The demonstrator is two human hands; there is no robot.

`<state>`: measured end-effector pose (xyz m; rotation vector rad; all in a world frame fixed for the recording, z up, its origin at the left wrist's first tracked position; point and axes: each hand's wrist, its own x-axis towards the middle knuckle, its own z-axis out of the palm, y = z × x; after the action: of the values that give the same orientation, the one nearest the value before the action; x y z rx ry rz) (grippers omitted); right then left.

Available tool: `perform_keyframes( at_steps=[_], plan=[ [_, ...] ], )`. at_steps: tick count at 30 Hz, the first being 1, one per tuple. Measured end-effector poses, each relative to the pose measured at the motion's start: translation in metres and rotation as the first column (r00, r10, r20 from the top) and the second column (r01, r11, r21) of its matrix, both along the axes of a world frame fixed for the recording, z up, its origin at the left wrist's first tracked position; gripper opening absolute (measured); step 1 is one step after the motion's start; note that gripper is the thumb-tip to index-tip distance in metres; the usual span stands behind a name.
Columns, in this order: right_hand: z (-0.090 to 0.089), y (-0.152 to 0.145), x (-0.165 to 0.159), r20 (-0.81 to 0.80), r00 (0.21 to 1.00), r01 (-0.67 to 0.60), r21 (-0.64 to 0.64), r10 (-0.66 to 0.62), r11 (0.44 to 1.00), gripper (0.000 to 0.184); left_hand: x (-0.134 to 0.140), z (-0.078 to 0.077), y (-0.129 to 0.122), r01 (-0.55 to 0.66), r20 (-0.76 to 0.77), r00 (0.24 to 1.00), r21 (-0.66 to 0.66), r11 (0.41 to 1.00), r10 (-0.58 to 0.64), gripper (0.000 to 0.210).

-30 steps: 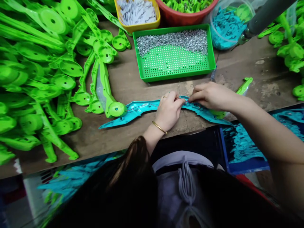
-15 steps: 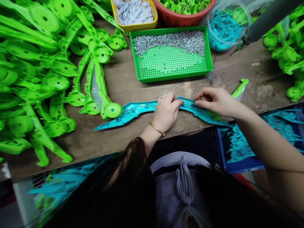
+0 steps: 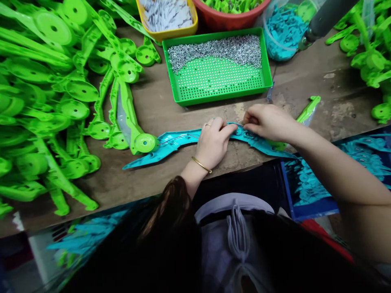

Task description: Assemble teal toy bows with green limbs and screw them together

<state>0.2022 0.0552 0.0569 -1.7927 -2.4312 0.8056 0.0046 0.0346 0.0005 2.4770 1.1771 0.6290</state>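
Observation:
A curved blue toy bow shell (image 3: 180,139) lies across the bench, its hollow side up, with a thin dark cord along part of it. My left hand (image 3: 215,136) grips the shell near its middle, thumb and fingertips pressed onto the inside. Just to the right, my right hand (image 3: 265,122) has its fingers curled and pinched over the shell's inner edge; whatever is between the fingertips is hidden. At the shell's left end a green limb piece (image 3: 125,108) joins by its round hub. Another green limb piece (image 3: 308,112) shows beyond my right hand.
A green perforated tray (image 3: 220,99) of small screws stands behind the shell. Farther back are a yellow tub (image 3: 195,28), a red basin (image 3: 227,22) and a clear tub (image 3: 271,53). Green parts (image 3: 45,122) heap at left. A power screwdriver (image 3: 324,22) hangs at upper right.
My right hand has shifted slightly left and up along the shell, its fingers more curled. My left hand stays at nearly the same spot. The hanging screwdriver appears a little higher in view.

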Motion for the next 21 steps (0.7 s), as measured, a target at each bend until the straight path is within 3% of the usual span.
perform_keyframes(
  at_steps=[6,9,14,21],
  plan=[
    [0.004,-0.017,0.01,-0.093,0.983,0.161,-0.012,-0.161,0.987,0.014,-0.002,-0.003,0.001,0.046,-0.053,0.998,0.022,0.999,-0.045,0.038],
    [0.008,-0.032,0.011,0.006,0.983,0.185,0.003,-0.185,0.983,0.017,-0.002,-0.004,0.002,0.048,-0.07,0.996,-0.003,0.999,-0.048,0.04],
    [0.004,-0.057,-0.001,0.216,0.96,0.147,0.15,-0.177,0.978,0.029,0.0,-0.002,0.001,0.028,-0.089,0.996,-0.029,0.999,-0.03,0.039],
    [0.003,-0.067,-0.012,0.325,0.904,0.213,0.225,-0.279,0.951,0.035,0.0,-0.001,0.001,0.019,-0.085,0.996,-0.04,0.999,-0.022,0.04]
  ],
)
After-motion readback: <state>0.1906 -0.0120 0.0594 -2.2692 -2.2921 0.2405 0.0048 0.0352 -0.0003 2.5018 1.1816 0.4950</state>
